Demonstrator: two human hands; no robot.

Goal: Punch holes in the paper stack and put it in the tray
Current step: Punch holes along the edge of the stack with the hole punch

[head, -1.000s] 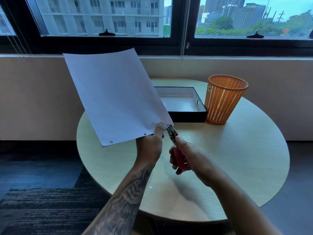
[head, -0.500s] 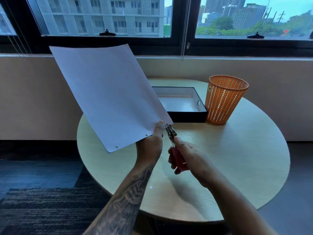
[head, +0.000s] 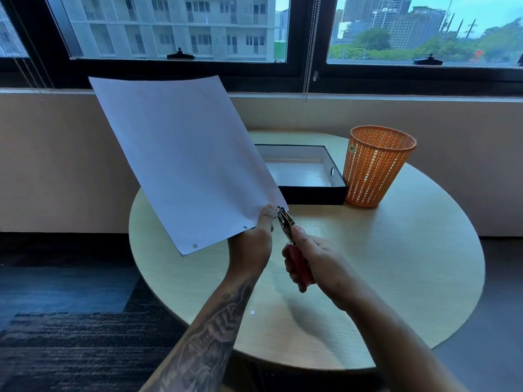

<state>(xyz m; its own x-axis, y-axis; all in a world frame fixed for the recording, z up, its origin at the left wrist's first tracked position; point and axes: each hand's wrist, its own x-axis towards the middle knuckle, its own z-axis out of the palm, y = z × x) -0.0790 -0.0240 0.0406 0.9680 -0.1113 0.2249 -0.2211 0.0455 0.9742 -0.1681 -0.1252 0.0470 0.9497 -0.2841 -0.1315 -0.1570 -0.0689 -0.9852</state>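
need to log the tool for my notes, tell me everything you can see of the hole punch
The punch is a small plier-type hand tool with a shiny metal head and red handles. The right hand wraps the handles in its grip, thumb on the metal neck, so most of the handles is hidden. It is held above the table, tilted, head pointing up and away. The head meets the paper at its lower right corner, beside the left hand's thumb. Whether it is squeezed shut cannot be told.
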